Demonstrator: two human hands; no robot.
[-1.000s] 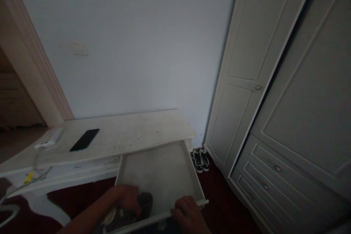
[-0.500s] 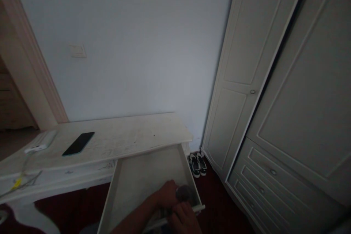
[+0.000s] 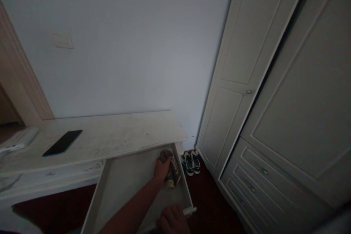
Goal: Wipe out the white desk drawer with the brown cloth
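Observation:
A white drawer (image 3: 128, 179) stands pulled out from under the desk. My left hand (image 3: 161, 167) reaches to its back right corner, fingers closed on a dark grey rolled cloth bundle (image 3: 173, 174) with light markings. The bundle rests against the drawer's right wall. At the bottom edge of the view, my right hand (image 3: 171, 222) is curled over the drawer's front rim, near its right end. The rest of the drawer floor is bare.
On the white desk top (image 3: 117, 135) lie a black phone (image 3: 62, 142) and, at the far left, a white device (image 3: 18, 139). A pair of shoes (image 3: 191, 161) sits on the dark red floor between desk and tall white wardrobe (image 3: 274, 98).
My left hand has carried the dark bundle from the drawer's front left to its back right corner. The view has shifted right. My right hand stays on the drawer front.

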